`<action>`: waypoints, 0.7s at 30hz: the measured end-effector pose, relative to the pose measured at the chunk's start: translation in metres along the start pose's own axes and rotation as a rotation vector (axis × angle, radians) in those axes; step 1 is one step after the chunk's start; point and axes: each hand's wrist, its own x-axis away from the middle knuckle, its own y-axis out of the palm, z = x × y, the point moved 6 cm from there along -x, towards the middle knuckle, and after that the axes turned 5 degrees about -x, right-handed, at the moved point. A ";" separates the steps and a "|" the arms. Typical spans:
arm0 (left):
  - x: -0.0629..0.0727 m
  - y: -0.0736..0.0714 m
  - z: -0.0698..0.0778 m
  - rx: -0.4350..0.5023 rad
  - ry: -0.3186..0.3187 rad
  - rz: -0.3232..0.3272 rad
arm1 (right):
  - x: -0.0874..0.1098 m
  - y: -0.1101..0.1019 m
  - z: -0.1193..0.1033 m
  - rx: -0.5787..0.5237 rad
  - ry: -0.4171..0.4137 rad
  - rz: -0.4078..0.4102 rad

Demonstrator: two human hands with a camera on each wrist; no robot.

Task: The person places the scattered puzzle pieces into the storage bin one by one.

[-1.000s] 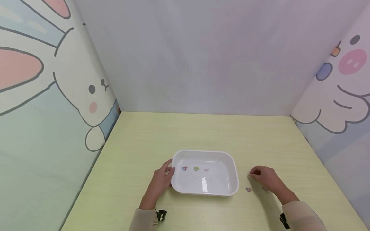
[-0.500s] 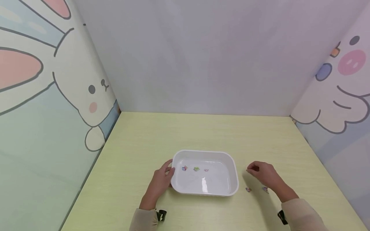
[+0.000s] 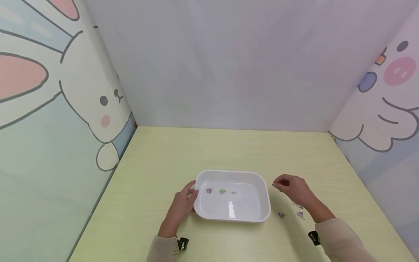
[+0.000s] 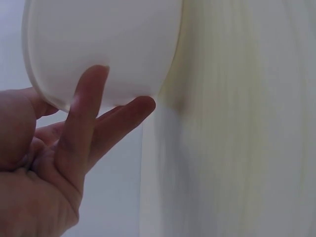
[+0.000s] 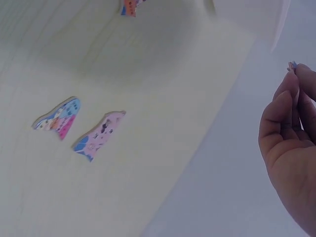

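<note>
A white rectangular tray (image 3: 231, 216) sits on the table, with three small printed puzzle pieces in a row inside: a blue-and-pink piece (image 3: 209, 190), a green piece (image 3: 223, 191) and a pale pink piece (image 3: 234, 193). At its left end my left hand (image 3: 183, 204) grips the rim and wall; the left wrist view has the fingers against the tray's outer wall (image 4: 123, 44). Right of the tray, my right hand (image 3: 296, 189) is raised above the table and pinches a small puzzle piece (image 5: 292, 65) between thumb and fingertips. Most of that piece is hidden by the fingers.
Three loose puzzle pieces lie right of the tray: an orange-and-purple piece (image 3: 281, 215), a blue-and-pink piece (image 5: 58, 118) and a pink piece with blue ends (image 5: 100, 134). A grey wall (image 3: 229, 65) closes the table's back; printed panels flank both sides.
My right hand has lifted and moved away from me and left, toward the tray, with the pinched puzzle piece, uncovering pieces beneath the forearm. My left hand and the tray have stayed put.
</note>
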 end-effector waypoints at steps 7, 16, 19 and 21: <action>-0.001 0.000 0.000 -0.014 -0.013 0.004 | -0.009 0.010 -0.016 -0.015 -0.026 -0.015; -0.003 -0.001 -0.001 -0.019 -0.018 0.002 | -0.017 0.021 -0.032 -0.003 -0.052 -0.048; -0.003 0.000 0.000 -0.014 -0.016 -0.003 | -0.020 0.024 -0.037 -0.001 -0.063 -0.059; -0.003 0.000 0.000 -0.009 -0.019 -0.004 | -0.022 0.026 -0.039 -0.001 -0.073 -0.068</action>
